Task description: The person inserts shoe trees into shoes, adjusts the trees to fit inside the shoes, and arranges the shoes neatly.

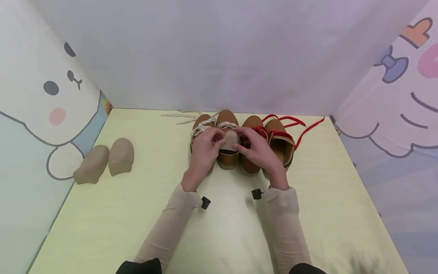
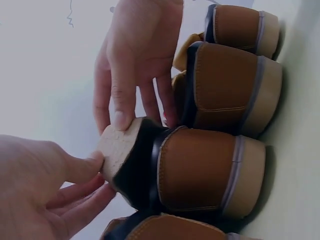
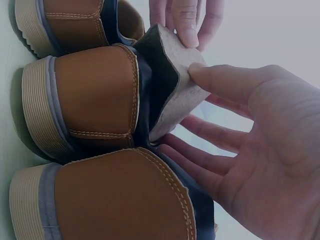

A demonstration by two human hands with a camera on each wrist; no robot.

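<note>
Four-shoe row aside, the brown shoe (image 1: 228,161) second from the left has white laces, and a beige moulded shoe insert (image 1: 230,140) sits at its opening. My left hand (image 1: 204,149) pinches the insert's left side between thumb and fingers. On the opposite side my right hand (image 1: 259,153) pinches it too, thumb on the top face. In the left wrist view the insert (image 2: 119,145) stands up out of the shoe's dark collar, its hollow underside facing the heel. The right wrist view shows the insert's rim (image 3: 172,65) close against the collar; its front end is hidden.
Beside it stand another white-laced brown shoe (image 1: 205,121) and two with red laces (image 1: 291,124). The rightmost shoe (image 1: 281,148) shows its tan inside. Two more beige inserts (image 1: 121,156) lie at the table's left. A pale wall (image 1: 226,57) rises behind the table.
</note>
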